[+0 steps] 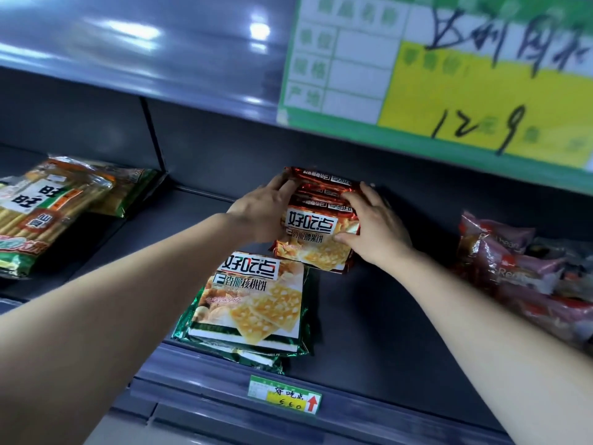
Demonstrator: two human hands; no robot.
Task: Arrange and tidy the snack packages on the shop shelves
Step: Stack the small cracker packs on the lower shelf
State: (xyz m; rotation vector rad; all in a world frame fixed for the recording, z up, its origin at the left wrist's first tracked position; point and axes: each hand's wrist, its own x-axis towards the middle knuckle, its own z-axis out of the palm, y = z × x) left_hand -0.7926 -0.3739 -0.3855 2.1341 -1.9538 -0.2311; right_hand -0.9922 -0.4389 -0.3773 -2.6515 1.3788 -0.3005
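A stack of red-brown biscuit packs (316,234) lies deep on the grey shelf (369,316). My left hand (263,213) grips the stack's left side, fingers curled round its far corner. My right hand (373,224) holds the right side, thumb pressed on the top pack's front. In front of that stack, near the shelf edge, lies a pile of green biscuit packs (253,303) of the same brand, lying flat and untouched.
Rice-cracker bags (41,210) lie at the left with green bags behind. Dark red snack bags (519,271) are heaped at the right. A small price tag (285,395) sits on the shelf lip. A large green-yellow price sign (449,75) hangs from the shelf above.
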